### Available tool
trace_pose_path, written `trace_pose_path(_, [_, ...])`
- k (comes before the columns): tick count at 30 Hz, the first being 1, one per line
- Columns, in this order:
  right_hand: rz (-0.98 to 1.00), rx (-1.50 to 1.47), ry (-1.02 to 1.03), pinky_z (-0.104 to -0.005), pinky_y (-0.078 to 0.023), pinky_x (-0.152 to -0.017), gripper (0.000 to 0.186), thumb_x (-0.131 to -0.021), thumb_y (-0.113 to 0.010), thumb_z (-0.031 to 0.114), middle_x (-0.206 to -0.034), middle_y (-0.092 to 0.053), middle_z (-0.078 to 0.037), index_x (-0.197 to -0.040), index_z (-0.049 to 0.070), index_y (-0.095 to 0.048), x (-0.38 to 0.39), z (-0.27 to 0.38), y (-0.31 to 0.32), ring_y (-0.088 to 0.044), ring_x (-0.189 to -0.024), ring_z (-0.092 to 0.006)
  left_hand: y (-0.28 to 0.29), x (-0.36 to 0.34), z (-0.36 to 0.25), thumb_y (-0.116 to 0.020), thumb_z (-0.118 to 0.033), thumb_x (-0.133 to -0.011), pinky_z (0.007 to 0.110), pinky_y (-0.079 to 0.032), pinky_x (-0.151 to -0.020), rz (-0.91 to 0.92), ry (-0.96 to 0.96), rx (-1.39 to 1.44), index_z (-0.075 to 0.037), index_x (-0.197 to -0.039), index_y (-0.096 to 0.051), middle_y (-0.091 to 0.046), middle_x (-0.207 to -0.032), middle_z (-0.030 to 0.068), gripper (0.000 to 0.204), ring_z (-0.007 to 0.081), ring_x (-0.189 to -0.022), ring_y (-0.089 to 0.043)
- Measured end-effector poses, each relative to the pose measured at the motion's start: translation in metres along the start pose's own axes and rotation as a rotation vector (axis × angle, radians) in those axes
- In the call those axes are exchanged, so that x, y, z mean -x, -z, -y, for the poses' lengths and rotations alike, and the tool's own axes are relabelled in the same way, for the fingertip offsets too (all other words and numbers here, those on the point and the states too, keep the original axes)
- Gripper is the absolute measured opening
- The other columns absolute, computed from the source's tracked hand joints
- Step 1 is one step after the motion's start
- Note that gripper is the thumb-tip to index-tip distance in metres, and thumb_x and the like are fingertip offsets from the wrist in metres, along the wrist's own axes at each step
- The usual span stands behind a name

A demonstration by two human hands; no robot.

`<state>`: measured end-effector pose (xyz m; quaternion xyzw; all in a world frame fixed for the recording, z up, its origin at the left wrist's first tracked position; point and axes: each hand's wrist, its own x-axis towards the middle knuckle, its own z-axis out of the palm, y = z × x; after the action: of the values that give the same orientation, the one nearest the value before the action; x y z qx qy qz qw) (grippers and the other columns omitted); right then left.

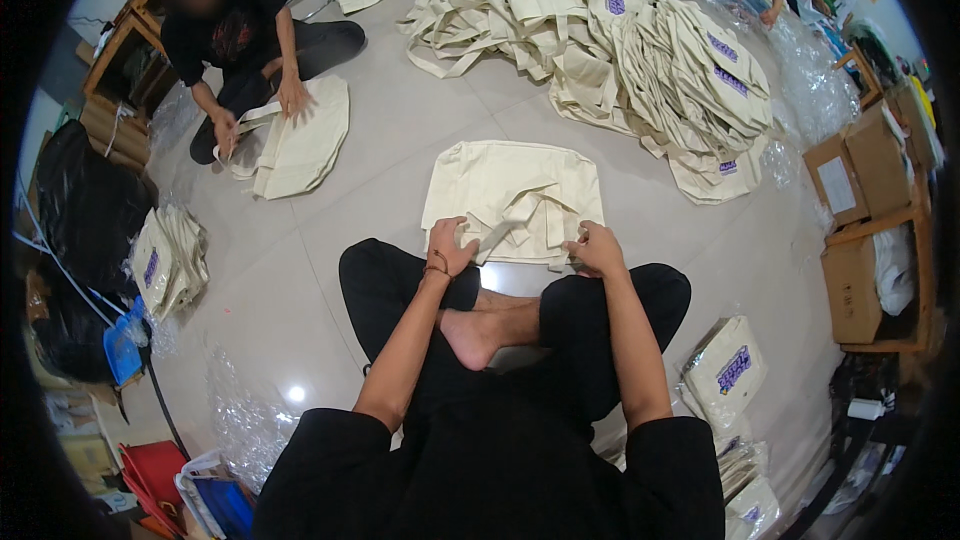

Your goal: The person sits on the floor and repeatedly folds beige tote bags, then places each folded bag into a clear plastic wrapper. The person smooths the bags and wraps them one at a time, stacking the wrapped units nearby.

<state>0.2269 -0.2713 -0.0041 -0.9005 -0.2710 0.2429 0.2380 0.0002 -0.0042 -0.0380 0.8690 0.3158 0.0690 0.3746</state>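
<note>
Tiled floor (400, 130): left hand (450, 245) and right hand (596, 248) pinch cream tote bag (500, 180) handles; loose grip could undo the fold.

brown cardboard boxes (860, 165) stand stacked at the right, one with a white rectangular label (836, 185) on its face — another box (850, 290) sits below them. clear plastic packets holding folded cream bags with purple print (728, 372) lie at the lower right; a similar packed stack (165, 262) lies at the left. loose clear wrapping (815, 80) is heaped near the boxes — crumpled and shiny.
</note>
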Motion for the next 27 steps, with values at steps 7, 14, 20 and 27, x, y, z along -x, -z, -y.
trace_pose_path(7, [-0.065, -0.275, 0.016, -0.0418, -0.058, -0.086, 0.056, -0.078, -0.08, 0.025, -0.103, -0.075, -0.022, -0.126, -0.001, -0.068, -0.019, -0.006, -0.019, -0.074, -0.094, -0.0349, -0.027, -0.012, -0.011, -0.088, -0.056, -0.07, 0.05, -0.035, -0.119, 0.146, -0.285, -0.008, -0.008, -0.144, -0.059, -0.046, -0.152, 0.0277, 0.093, 0.0461, -0.143, -0.039])
trace_pose_path(14, [-0.171, -0.332, 0.08, -0.0385, -0.059, -0.076, 0.047, -0.081, -0.071, 0.013, -0.094, -0.075, -0.02, -0.127, -0.001, -0.068, -0.043, -0.021, -0.03, -0.073, -0.078, -0.0317, -0.028, -0.008, -0.018, -0.079, -0.049, -0.084, 0.051, -0.027, -0.122, 0.234, -0.324, -0.337, -0.016, -0.132, -0.071, -0.043, -0.158, 0.0229, 0.059, 0.0465, -0.148, -0.032])
trace_pose_path(20, [-0.29, -0.806, 0.014, -0.0292, -0.054, -0.061, 0.036, -0.093, -0.069, 0.006, -0.088, -0.071, -0.008, -0.129, 0.0, -0.066, -0.047, 0.001, -0.018, -0.065, -0.067, -0.0133, -0.036, -0.029, -0.01, -0.061, -0.042, -0.099, 0.051, -0.031, -0.117, 0.176, -0.345, -0.239, -0.001, -0.124, -0.07, -0.057, -0.142, 0.0252, 0.048, 0.04, -0.137, -0.048])
trace_pose_path(27, [-0.266, -1.126, 0.102, -0.026, -0.052, -0.064, 0.035, -0.095, -0.073, 0.009, -0.096, -0.071, -0.002, -0.13, 0.005, -0.067, -0.046, 0.028, -0.003, -0.063, -0.083, -0.0077, -0.021, -0.039, -0.035, -0.059, -0.039, -0.101, 0.047, -0.05, -0.099, 0.094, -0.047, -0.033, 0.001, -0.127, -0.061, -0.071, -0.113, 0.0298, 0.048, 0.0459, -0.111, -0.066])
